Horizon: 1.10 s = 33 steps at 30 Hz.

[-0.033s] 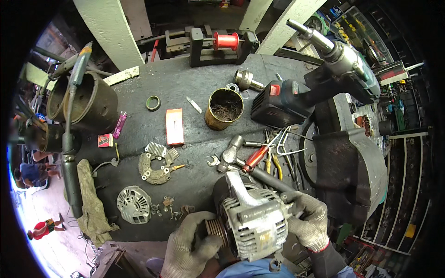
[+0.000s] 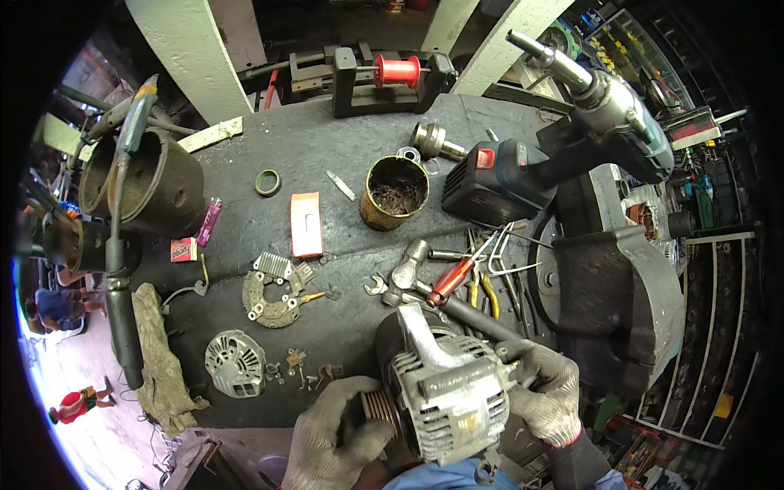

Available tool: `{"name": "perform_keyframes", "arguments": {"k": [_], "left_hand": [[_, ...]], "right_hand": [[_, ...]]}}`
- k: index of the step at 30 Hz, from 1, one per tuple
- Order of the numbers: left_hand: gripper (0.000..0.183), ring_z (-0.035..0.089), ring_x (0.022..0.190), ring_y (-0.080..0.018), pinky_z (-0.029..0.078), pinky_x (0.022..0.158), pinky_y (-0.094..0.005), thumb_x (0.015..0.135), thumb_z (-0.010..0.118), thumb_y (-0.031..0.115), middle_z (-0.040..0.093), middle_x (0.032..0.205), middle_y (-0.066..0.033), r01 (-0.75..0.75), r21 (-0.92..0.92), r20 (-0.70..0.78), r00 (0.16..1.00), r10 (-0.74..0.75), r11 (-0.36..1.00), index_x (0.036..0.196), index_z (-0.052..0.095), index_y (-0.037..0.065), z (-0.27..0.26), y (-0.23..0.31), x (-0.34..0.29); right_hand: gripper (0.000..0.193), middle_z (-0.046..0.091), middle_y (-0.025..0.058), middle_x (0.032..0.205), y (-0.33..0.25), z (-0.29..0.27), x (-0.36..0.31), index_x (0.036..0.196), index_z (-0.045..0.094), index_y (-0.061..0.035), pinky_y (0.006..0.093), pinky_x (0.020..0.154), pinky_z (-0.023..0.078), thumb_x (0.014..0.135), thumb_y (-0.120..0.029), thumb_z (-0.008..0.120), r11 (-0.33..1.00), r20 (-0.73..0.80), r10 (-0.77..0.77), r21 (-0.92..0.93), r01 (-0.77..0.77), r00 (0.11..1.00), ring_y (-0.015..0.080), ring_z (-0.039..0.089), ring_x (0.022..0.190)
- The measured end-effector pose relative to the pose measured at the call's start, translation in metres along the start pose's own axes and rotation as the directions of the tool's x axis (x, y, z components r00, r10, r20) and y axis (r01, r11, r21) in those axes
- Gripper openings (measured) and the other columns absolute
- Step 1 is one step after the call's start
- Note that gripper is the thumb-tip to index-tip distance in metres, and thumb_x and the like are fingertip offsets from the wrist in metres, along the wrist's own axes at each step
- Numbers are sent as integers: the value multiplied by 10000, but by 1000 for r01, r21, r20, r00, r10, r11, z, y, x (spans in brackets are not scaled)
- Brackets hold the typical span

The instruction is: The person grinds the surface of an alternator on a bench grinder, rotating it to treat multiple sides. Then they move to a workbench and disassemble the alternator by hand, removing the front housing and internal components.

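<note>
Both my hands wear light knitted work gloves. Between them, at the near edge of the workbench, is a silver alternator (image 2: 457,400) with a slotted housing. My left hand (image 2: 335,433) curls round its grooved pulley (image 2: 380,411). On the other side, my right hand (image 2: 545,392) grips the housing's right end, its fingertips partly hidden behind the metal. A ball-peen hammer (image 2: 412,261), an open-end wrench (image 2: 376,284) and a red-handled screwdriver (image 2: 451,282) lie just beyond. Left of the alternator rest a slotted end cover (image 2: 235,362), a finned rectifier (image 2: 276,292) and several small fasteners (image 2: 300,367).
A rusty can (image 2: 394,196) of dark scraps stands mid-bench beside a large cordless impact wrench (image 2: 604,131). Farther back sits a black stand with a red spool (image 2: 398,72). Metal cylinders (image 2: 163,180) and a rag (image 2: 159,359) occupy the left; a dark machine cover (image 2: 612,302) stands right.
</note>
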<state>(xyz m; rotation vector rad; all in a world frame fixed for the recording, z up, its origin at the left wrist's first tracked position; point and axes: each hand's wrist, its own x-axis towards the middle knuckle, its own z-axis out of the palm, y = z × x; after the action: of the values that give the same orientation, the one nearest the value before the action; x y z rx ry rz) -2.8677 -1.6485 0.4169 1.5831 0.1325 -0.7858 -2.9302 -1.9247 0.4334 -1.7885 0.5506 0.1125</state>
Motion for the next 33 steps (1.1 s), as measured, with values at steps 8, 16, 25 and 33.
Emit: {"name": "perform_keyframes", "arguments": {"k": [8, 16, 25, 33], "left_hand": [[577, 684, 1033, -359, 566, 936, -480, 755, 815, 152, 675, 1181, -125, -788, 380, 307, 602, 737, 485, 1290, 650, 10, -21, -4, 20], [617, 705, 1062, -300, 584, 931, -447, 764, 891, 77, 716, 1099, -109, -87, 142, 37, 996, 83, 986, 1315, 620, 25, 1, 16, 0], [569, 635, 1143, -209, 534, 978, -363, 843, 867, 133, 649, 1289, -109, -349, 162, -26, 934, 357, 923, 1331, 602, 13, 5, 3, -6], [692, 760, 940, -242, 664, 726, -351, 1121, 514, 535, 699, 1240, -196, 14, -134, 17, 1000, -12, 991, 1478, 505, -59, 7, -1, -5]], "right_hand": [[198, 762, 107, 1026, 2, 0, 7, 856, 708, 53, 245, 631, 461, 747, -59, 830, 993, -6, -98, -73, 98, 995, 34, 525, 684], [175, 783, 83, 1144, -2, -1, 4, 957, 733, 37, 235, 657, 488, 796, 9, 797, 997, 16, -63, -45, 63, 998, 25, 545, 715], [136, 747, 95, 958, 9, -13, -1, 1002, 767, -22, 332, 714, 557, 888, -95, 779, 955, -18, -296, -35, 296, 955, 171, 692, 779], [167, 735, 53, 935, 19, -24, -3, 1000, 752, -33, 262, 656, 503, 844, -17, 810, 963, -86, -264, 21, 267, 961, 83, 599, 732]]}}
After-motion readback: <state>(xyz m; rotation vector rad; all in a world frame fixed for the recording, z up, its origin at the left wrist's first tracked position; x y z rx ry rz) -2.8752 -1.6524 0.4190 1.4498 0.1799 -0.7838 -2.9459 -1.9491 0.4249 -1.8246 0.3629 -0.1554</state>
